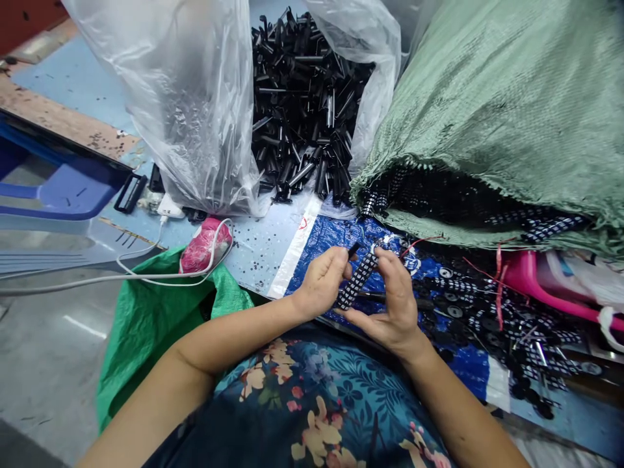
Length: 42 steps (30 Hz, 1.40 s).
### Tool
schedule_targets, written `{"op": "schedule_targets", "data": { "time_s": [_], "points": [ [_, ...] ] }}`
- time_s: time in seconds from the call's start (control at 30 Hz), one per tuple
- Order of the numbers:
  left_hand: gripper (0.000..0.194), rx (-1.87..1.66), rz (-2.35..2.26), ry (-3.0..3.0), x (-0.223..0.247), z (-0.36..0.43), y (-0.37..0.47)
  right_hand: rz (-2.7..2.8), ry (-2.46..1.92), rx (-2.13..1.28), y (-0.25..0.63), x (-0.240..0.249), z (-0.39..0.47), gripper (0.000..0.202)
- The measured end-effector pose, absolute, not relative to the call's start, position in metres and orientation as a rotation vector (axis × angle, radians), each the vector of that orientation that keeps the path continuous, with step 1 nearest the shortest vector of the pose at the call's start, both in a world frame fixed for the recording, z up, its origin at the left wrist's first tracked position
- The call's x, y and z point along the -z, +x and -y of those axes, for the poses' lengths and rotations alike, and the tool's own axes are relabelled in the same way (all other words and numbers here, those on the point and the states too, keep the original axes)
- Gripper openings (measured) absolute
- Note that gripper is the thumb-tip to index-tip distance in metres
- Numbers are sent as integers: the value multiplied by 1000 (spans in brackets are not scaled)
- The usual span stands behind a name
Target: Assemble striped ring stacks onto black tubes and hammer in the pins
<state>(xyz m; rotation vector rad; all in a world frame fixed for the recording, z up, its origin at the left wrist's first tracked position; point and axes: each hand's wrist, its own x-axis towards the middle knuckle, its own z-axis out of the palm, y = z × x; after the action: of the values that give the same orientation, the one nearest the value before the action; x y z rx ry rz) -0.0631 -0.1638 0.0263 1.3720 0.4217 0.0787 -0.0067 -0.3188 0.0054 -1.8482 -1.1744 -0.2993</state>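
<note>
Both hands meet over the lap on one dotted strap point(357, 279), a short black piece with rows of white dots, held tilted in the air above the counter's near edge. Left hand point(322, 281) is curled, its grip pinching a small black clip point(353, 249) between thumb and forefinger at the strap's upper end. Right hand point(394, 300) cups the strap from the other side, fingers pressed against it and thumb on its top.

Under the hands lies a blue printed sheet point(336, 237) spread on the counter point(258, 250). To the right of it, more dotted straps and black discs lie in a loose heap point(492, 312), spilling from the mouth of a green woven sack point(492, 97). Behind the hands a clear plastic bag point(190, 97) stands open, full of black clips point(302, 110). Left of the sheet sits a pink bundle point(202, 250) with a white cable point(146, 276) looped around it, beside a green bag point(156, 318). A pink plastic piece point(536, 283) shows at the far right.
</note>
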Motion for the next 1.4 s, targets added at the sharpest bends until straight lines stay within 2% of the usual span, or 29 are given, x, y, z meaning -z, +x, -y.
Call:
{"op": "schedule_targets", "data": {
  "time_s": [0.13,0.4,0.57,0.7,0.73,0.77,0.83,0.9,1.0,1.1,1.27,1.4],
  "points": [
    [41,-62,-382,1208,-30,163,-63,1195,-1831,341,-11,-6,316,95],
    [44,390,-411,735,-27,142,-68,1149,-1850,93,-8,-2,323,97],
    [44,360,-397,634,-16,149,-70,1144,-1869,96,-11,3,319,96],
    [43,172,-398,933,-6,138,-71,1174,-1972,128,-11,13,328,105],
    [40,86,-384,1093,-4,130,-72,1194,-2046,137,-11,16,333,97],
    [36,0,-365,1291,-2,120,-72,1223,-2136,143,-11,20,338,80],
    [24,-116,-320,1750,1,98,-74,1296,-2313,149,-12,26,348,38],
    [16,-90,-281,2156,2,76,-74,1321,-2405,177,-13,28,355,16],
    [19,147,-246,2380,2,57,-70,1201,-2354,321,-13,23,353,13],
    [26,322,-278,2288,4,53,-64,1111,-2230,458,-9,16,338,18],
    [30,259,-263,2084,9,54,-58,1292,-2379,321,-4,13,313,21],
    [34,274,-248,2078,11,50,-54,1320,-2108,377,-10,7,308,26]
  ]
}}
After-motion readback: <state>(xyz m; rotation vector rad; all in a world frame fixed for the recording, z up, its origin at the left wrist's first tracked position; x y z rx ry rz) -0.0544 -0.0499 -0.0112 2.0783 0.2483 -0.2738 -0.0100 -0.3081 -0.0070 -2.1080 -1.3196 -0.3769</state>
